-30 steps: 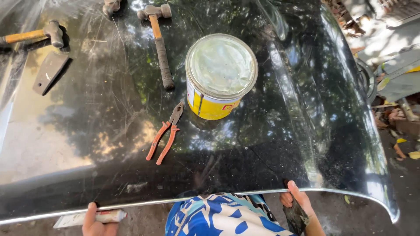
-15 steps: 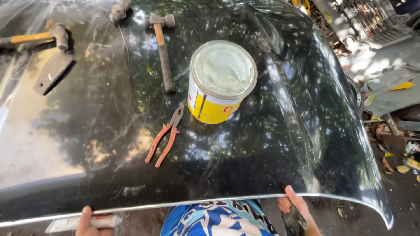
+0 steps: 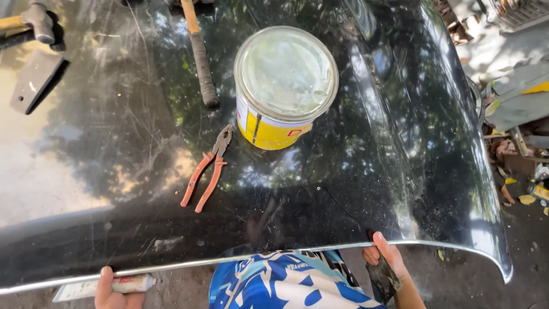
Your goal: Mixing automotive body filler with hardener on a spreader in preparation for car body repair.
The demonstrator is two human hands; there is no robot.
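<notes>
The left hand (image 3: 108,286) sat at seven o'clock in the view, its fingers curled shut around a white tube (image 3: 106,286) held just under the near edge of the black car hood (image 3: 114,171). The right hand (image 3: 386,260) was at five o'clock, thumb hooked up over the bright metal lip of the hood, fingers closed on a flat dark scraper (image 3: 382,280) that hung below the edge. Between the two hands, at six o'clock, showed the person's blue and white patterned shirt (image 3: 286,283).

Out from the hands, on the glossy panel, a pair of orange-handled pliers (image 3: 207,170) lay near the centre, jaws toward one o'clock. Just beside them at one o'clock stood a yellow and white tin (image 3: 283,91) with a clear lid, upright. A hammer (image 3: 200,54) lay at twelve o'clock of the pliers, its handle running toward the tin's left side but apart from it. At ten o'clock, near the far left edge, rested a second hammer (image 3: 31,23) and, just below it, a flat grey metal blade (image 3: 35,80). Leaf-littered ground (image 3: 514,229) lay at three o'clock.
</notes>
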